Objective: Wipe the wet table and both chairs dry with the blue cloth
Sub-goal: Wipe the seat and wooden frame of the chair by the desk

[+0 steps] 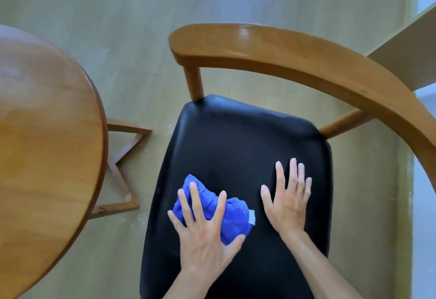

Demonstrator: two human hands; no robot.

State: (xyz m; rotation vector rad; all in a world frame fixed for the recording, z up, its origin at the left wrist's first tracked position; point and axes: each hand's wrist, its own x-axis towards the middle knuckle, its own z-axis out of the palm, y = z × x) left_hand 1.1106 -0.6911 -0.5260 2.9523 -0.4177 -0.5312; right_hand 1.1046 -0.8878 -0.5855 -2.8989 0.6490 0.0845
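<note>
Pressing bunched blue cloth (232,211) into black chair seat (236,152), lower centre: left hand (203,235) fingers spread flat. Right hand (286,198) spread, bare on seat. Risk: wadded cloth skips patches, leaving streaks.

We see two bare hands and forearms entering from the lower edge of the view. The left hand (203,235) and the right hand (286,200) each show five fingers with short, unpainted nails. We find no gloves, rings, watch or wristband on either one. Both forearms are uncovered as far as the frame reaches; we see no sleeve edge or other clothing.
</note>
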